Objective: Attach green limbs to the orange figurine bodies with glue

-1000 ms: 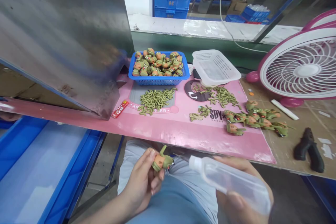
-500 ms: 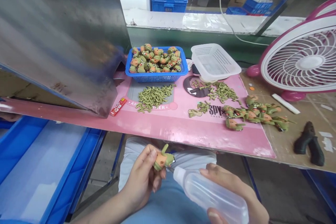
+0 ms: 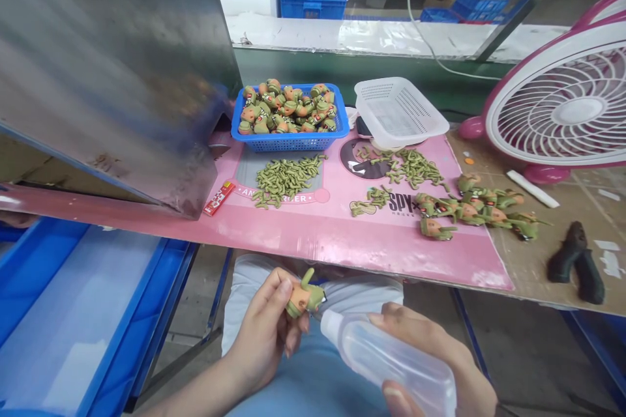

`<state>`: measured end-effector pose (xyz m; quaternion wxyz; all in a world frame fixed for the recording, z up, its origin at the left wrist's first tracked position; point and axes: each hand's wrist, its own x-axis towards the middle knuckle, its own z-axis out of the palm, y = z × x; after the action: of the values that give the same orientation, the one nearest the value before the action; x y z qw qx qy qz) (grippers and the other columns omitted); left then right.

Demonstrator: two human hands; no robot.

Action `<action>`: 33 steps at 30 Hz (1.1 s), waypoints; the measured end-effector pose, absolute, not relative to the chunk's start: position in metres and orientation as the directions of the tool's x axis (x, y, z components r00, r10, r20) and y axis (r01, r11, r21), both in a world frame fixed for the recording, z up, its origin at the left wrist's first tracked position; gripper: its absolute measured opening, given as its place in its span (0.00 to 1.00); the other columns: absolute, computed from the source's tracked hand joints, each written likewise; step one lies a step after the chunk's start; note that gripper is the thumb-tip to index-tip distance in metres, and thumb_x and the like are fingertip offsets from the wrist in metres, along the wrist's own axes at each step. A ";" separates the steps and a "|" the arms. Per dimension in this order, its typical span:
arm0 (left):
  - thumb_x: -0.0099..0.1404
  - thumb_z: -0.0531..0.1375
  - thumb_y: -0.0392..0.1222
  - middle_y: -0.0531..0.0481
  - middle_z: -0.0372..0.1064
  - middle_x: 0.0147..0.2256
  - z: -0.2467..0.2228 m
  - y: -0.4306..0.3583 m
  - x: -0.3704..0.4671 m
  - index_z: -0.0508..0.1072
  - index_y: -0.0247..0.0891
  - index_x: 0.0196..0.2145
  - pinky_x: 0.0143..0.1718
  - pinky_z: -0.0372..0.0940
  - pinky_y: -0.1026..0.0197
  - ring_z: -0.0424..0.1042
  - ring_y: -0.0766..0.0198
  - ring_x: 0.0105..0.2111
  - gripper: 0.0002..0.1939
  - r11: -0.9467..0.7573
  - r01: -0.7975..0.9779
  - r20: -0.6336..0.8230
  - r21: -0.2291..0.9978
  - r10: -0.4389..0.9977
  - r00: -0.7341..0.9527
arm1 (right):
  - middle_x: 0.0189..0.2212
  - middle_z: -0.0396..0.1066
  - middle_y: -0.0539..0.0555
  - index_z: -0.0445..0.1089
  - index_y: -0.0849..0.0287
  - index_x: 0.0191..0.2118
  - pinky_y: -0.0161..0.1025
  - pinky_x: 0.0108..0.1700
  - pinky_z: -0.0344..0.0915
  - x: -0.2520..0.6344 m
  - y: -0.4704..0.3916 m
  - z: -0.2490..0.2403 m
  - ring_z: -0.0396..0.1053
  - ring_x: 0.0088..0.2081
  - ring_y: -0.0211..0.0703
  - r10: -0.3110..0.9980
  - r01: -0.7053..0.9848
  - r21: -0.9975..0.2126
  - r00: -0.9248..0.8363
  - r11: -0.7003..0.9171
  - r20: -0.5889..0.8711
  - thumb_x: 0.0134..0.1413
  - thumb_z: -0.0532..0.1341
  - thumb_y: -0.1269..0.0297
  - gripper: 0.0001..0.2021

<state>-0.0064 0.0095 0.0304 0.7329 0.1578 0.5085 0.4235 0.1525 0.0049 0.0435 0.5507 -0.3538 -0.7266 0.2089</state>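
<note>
On the near side, the left hand (image 3: 260,331) is pinching a toy (image 3: 299,300) while the right hand (image 3: 437,344) is grasping a bottle (image 3: 388,353) angled toward it.

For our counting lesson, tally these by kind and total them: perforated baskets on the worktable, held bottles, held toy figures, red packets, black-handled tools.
Perforated baskets: 2 (blue basket, white basket)
Bottle in right hand: 1
Toy figure in left hand: 1
Red packet: 1
Black-handled tool: 1
Total: 6
</note>
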 end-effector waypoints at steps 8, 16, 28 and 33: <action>0.47 0.63 0.58 0.59 0.65 0.12 0.026 0.009 -0.008 0.60 0.38 0.22 0.08 0.45 0.76 0.52 0.78 0.08 0.22 0.581 -0.474 -0.606 0.662 0.787 0.117 | 0.20 0.63 0.52 0.63 0.63 0.45 0.37 0.19 0.61 0.156 0.004 0.041 0.66 0.22 0.42 0.743 0.305 -0.684 -0.155 0.663 0.651 0.56 0.53 0.65 0.12; 0.48 0.63 0.57 0.59 0.64 0.12 0.024 0.007 -0.008 0.61 0.38 0.22 0.09 0.45 0.76 0.51 0.78 0.08 0.21 0.581 -0.465 -0.606 0.668 0.787 0.113 | 0.20 0.65 0.52 0.63 0.63 0.42 0.37 0.18 0.61 0.156 0.001 0.042 0.67 0.21 0.41 0.750 0.362 -0.672 -0.137 0.646 0.647 0.57 0.53 0.65 0.10; 0.48 0.62 0.57 0.59 0.64 0.13 0.027 0.009 -0.007 0.60 0.38 0.22 0.09 0.44 0.75 0.51 0.78 0.08 0.21 0.599 -0.432 -0.614 0.674 0.780 0.122 | 0.20 0.66 0.52 0.63 0.61 0.44 0.38 0.19 0.63 0.156 0.000 0.041 0.67 0.21 0.43 0.775 0.371 -0.693 -0.136 0.618 0.617 0.56 0.53 0.64 0.11; 0.48 0.62 0.57 0.59 0.63 0.12 0.028 0.009 -0.007 0.60 0.38 0.22 0.09 0.44 0.75 0.51 0.78 0.09 0.21 0.606 -0.423 -0.616 0.674 0.777 0.130 | 0.21 0.66 0.53 0.63 0.61 0.44 0.38 0.19 0.64 0.157 0.000 0.041 0.67 0.21 0.43 0.773 0.356 -0.695 -0.153 0.625 0.616 0.56 0.53 0.64 0.11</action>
<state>-0.0066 0.0091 0.0279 0.7319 0.1711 0.5168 0.4098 0.1573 0.0001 0.0410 0.5245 -0.3850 -0.7330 0.1985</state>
